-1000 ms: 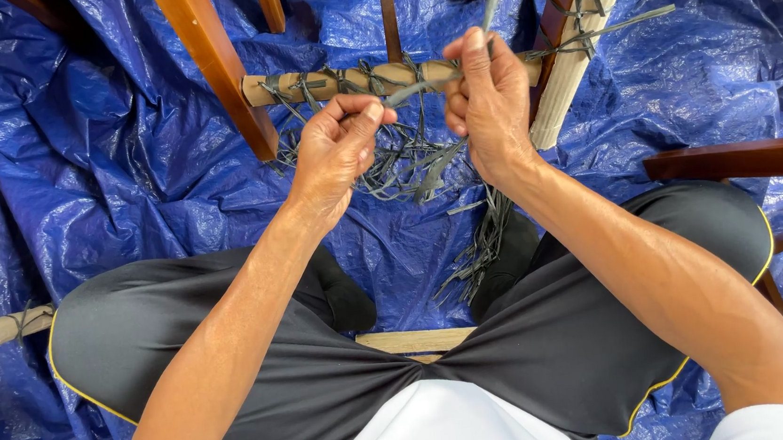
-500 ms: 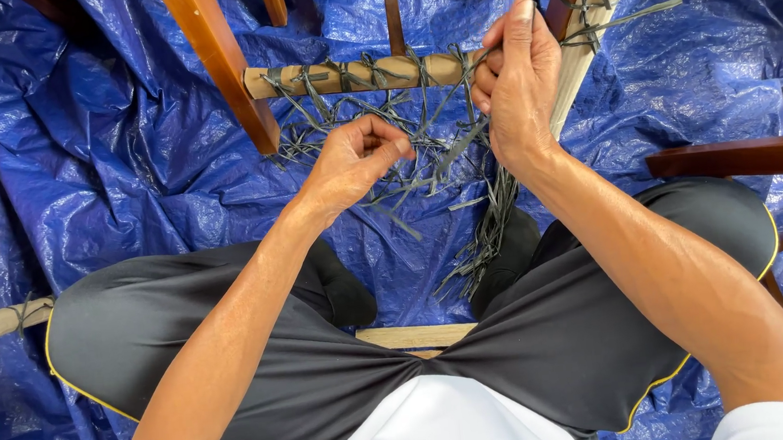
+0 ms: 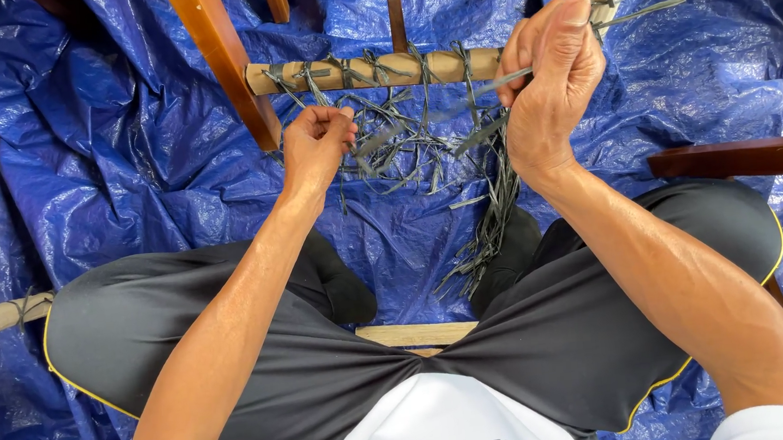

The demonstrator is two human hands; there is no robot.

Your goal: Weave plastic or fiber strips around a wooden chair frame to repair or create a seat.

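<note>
Head view: right hand [image 3: 550, 83] has lifted toward 1 o'clock, grip pinching a dark strip [image 3: 439, 112] taut; left hand [image 3: 314, 146], lower than before, pinches its other end below the wooden rail [image 3: 369, 69].

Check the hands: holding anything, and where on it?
Both pinch one dark flat strip: left hand at its lower end, right hand farther up, near the wooden rod.
</note>
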